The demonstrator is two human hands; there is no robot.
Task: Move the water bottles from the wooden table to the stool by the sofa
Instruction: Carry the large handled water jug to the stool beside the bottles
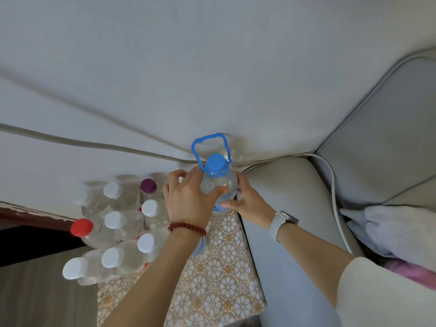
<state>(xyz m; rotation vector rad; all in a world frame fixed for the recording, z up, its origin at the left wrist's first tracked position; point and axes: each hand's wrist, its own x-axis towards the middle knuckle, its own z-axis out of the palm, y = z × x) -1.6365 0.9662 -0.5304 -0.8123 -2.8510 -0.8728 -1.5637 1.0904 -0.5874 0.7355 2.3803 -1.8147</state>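
Note:
A large clear water bottle [218, 182] with a blue cap and a raised blue carry handle stands at the far end of the stool [219, 267], which has a gold floral cover. My left hand [188, 197] grips its left shoulder; a red bead bracelet circles that wrist. My right hand [245, 199], with a white watch on the wrist, holds the bottle's right side. Several small clear bottles [122, 223] crowd the stool's left part, most with white caps, one with a red cap [81, 227] and one with a purple cap [148, 185].
The grey sofa arm [283, 208] runs along the stool's right side, with a back cushion [387, 128] and a pale pillow [401, 230] beyond. A white wall [188, 67] with cables is right behind the stool. Dark floor and a skirting board [35, 215] lie at left.

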